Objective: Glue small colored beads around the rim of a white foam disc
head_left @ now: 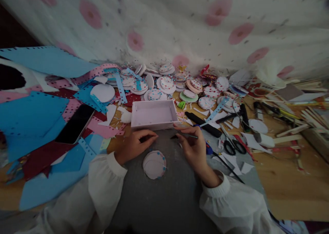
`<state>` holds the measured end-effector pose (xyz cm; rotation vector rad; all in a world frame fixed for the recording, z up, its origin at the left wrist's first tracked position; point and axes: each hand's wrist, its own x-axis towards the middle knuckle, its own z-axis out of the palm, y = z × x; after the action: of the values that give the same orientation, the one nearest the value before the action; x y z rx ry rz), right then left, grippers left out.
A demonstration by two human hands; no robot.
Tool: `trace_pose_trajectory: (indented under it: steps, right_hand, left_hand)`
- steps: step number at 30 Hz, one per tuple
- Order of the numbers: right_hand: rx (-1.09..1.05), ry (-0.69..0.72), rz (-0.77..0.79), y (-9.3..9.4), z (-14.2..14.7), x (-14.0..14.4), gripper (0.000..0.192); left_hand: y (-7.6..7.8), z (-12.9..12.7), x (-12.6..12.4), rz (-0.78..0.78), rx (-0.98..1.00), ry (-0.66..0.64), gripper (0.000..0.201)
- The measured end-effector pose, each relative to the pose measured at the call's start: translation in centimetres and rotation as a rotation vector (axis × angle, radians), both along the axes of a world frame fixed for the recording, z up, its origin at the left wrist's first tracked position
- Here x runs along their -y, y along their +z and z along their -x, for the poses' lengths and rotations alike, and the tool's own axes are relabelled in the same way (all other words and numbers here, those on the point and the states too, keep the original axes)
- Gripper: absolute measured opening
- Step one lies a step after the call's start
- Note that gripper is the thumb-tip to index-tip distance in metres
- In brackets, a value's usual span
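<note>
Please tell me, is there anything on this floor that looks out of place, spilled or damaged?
Yes, one thing. A black phone lies tilted on loose blue and pink foam offcuts, half among the scraps, where it could be covered or cut around. Small white paper bits are scattered near the scissors. Nothing looks broken.

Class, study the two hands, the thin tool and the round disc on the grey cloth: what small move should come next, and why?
Probably bring the thin tool in the right hand down to the round disc. The tool's tip hovers beyond the disc near the white tray, and the left hand rests beside the disc, placed to steady it.
</note>
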<state>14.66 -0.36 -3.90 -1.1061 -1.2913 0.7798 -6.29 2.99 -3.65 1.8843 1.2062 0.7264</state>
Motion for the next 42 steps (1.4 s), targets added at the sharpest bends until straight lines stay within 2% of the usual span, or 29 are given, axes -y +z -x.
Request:
trace_pose_trajectory:
  steps: [5,8,17,29,36,39,42]
  right_hand:
    - [-0.043,0.012,-0.024,0.9,-0.3,0.6,0.016]
    - [-0.034,0.028,0.014,1.1,-0.2,1.1,0.015]
    - [0.068,0.002,0.067,0.2,0.2,1.2,0.014]
    - [-0.025,0.004,0.051,0.0,0.6,1.4,0.017]
    - [-0.064,-0.064,0.067,0.0,0.4,1.3,0.017]
    - [-0.112,-0.104,0.052,0.4,0.2,1.1,0.018]
    - [-0.124,-0.142,0.016,0.7,0.0,1.0,0.017]
  left_hand:
    - [0.5,0.0,0.0,-0.002,-0.026,-0.009,0.02]
    - [0.8,0.1,0.0,0.013,-0.039,-0.016,0.02]
    - [1.2,0.0,0.0,0.021,-0.037,-0.088,0.016]
    - [0.6,0.2,0.0,0.032,0.002,-0.066,0.016]
    - [0.8,0.2,0.0,0.032,-0.016,-0.074,0.016]
    - [0.5,0.1,-0.2,0.011,-0.028,-0.039,0.016]
    - [0.1,-0.1,-0.3,-0.055,-0.025,0.079,0.018]
